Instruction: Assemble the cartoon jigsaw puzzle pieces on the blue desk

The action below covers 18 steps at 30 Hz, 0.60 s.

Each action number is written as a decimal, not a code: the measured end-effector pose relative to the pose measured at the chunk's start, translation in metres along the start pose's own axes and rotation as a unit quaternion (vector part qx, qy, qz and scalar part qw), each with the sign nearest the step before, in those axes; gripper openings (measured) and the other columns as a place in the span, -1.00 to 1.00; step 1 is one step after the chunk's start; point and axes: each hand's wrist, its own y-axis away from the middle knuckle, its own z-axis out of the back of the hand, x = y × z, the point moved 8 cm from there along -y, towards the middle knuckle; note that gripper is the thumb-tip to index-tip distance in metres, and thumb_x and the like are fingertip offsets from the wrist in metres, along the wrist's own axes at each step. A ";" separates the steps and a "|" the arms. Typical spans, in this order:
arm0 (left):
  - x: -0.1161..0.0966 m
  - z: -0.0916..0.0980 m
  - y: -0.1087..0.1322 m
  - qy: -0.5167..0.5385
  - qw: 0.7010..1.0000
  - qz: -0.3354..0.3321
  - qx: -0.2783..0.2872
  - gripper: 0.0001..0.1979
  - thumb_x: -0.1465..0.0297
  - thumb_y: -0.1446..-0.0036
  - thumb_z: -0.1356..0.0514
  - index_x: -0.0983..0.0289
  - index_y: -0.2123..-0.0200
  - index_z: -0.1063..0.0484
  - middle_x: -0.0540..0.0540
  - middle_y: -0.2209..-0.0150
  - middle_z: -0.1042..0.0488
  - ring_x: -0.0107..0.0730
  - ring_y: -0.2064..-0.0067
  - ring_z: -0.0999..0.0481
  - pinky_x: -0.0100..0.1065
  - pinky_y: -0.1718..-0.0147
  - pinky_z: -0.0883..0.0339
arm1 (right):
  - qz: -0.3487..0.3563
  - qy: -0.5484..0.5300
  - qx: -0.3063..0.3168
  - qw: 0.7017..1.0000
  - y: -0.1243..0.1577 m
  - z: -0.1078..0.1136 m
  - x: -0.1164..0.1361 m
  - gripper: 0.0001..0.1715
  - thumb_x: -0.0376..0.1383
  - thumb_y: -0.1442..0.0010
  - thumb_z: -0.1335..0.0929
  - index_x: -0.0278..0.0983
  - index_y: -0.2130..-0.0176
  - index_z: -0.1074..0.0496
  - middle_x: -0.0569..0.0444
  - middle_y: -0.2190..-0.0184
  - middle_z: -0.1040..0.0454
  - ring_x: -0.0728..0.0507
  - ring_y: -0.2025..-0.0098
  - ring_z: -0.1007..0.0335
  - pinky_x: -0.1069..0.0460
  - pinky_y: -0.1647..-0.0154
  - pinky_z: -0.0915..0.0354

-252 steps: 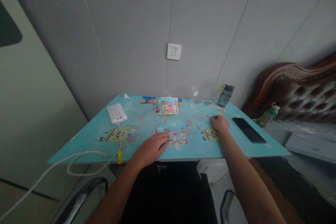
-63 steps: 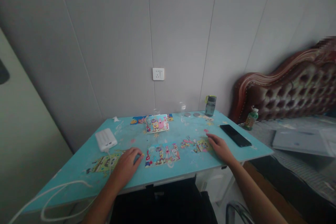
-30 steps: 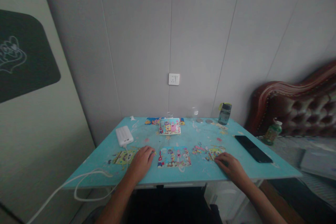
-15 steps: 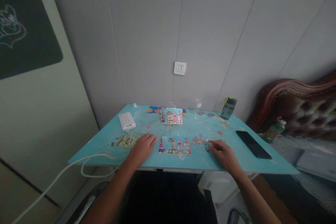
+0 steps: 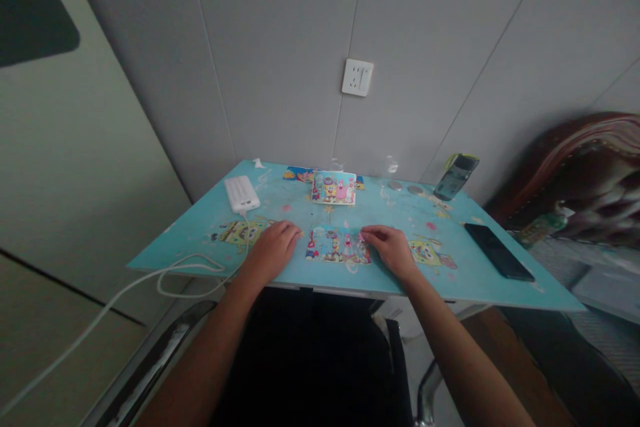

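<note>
Flat on the desk between my hands lies a colourful cartoon picture (image 5: 334,245), apparently a jigsaw puzzle, with pale patches in it. My left hand (image 5: 273,252) rests on the desk just left of it, fingers closed together. A tiny yellowish thing shows at those fingertips, too small to name. At the picture's right edge, my right hand (image 5: 393,252) has thumb and fingers pinched; whatever is between them is hidden. Behind the puzzle, a matching cartoon picture card (image 5: 333,188) leans upright.
A white power bank (image 5: 241,194) with a white cable (image 5: 190,261) lies at left. A black phone (image 5: 499,251) is at right, near a dark water bottle (image 5: 456,177). Cartoon prints (image 5: 425,252) decorate the blue desk (image 5: 200,217). A wall socket (image 5: 357,77) sits above.
My right hand has moved left, from small colourful pieces right of the puzzle to the puzzle's right edge. My left hand stays beside the puzzle. The camera has tilted down.
</note>
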 end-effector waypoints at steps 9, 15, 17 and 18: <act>-0.001 -0.001 0.000 0.014 1.000 -0.003 0.007 -0.73 0.36 -0.42 0.02 0.24 0.10 -0.48 0.16 0.10 -0.47 -0.17 0.02 -0.44 -0.11 -0.07 -0.30 | 0.006 0.036 -0.020 0.999 0.004 0.002 -0.001 -0.65 -0.05 -0.17 -0.43 -0.23 0.18 -0.63 0.01 0.29 -0.66 -0.19 0.29 -0.56 -0.09 0.18 -0.46; -0.003 -0.001 0.000 0.011 1.000 -0.014 0.013 -0.73 0.36 -0.41 0.02 0.23 0.10 -0.48 0.15 0.10 -0.47 -0.19 0.02 -0.43 -0.13 -0.06 -0.31 | 0.000 0.012 -0.019 1.000 0.003 0.001 -0.004 -0.62 -0.02 -0.14 -0.45 -0.23 0.18 -0.62 0.01 0.27 -0.66 -0.21 0.25 -0.58 -0.13 0.13 -0.47; -0.003 -0.001 0.000 0.005 1.000 -0.016 0.011 -0.73 0.36 -0.42 0.02 0.24 0.10 -0.48 0.16 0.10 -0.47 -0.19 0.02 -0.44 -0.12 -0.06 -0.31 | 0.002 0.011 -0.019 1.000 0.003 0.000 -0.005 -0.61 -0.02 -0.14 -0.45 -0.24 0.17 -0.61 0.00 0.26 -0.66 -0.21 0.24 -0.58 -0.12 0.13 -0.47; -0.003 -0.001 0.000 0.004 1.000 -0.017 0.010 -0.73 0.36 -0.42 0.03 0.24 0.10 -0.48 0.16 0.10 -0.47 -0.19 0.02 -0.44 -0.12 -0.06 -0.31 | 0.003 0.011 -0.019 1.000 0.003 0.000 -0.006 -0.61 -0.02 -0.15 -0.45 -0.24 0.17 -0.61 0.00 0.26 -0.66 -0.21 0.24 -0.58 -0.12 0.14 -0.47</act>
